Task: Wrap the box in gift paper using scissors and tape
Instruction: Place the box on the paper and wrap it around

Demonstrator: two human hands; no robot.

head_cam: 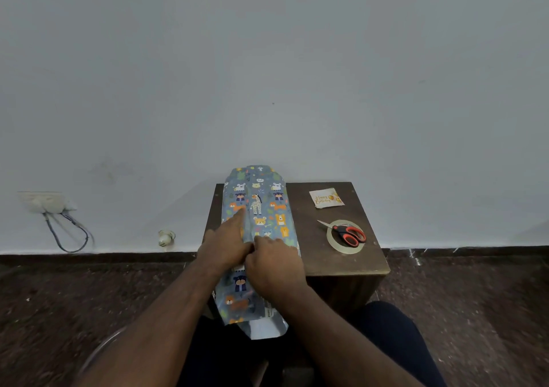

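Note:
Blue gift paper (pixel 267 205) printed with cartoon animals is folded round a long box on the left half of a small dark wooden table (pixel 320 256). The box itself is hidden under the paper, whose ends stick out past the table's far and near edges. My left hand (pixel 227 242) lies flat on the paper's left flap, index finger stretched along the central seam. My right hand (pixel 271 263) presses on the seam just beside it, fingers bent. Red-and-black scissors (pixel 347 233) lie across a roll of clear tape (pixel 341 242) on the table's right side.
A small "Happy Birthday" card (pixel 326 198) lies at the table's far right. The table stands against a grey wall. A wall socket with looping cables (pixel 47 205) is low on the left. My knees in dark trousers (pixel 386 327) are under the near edge.

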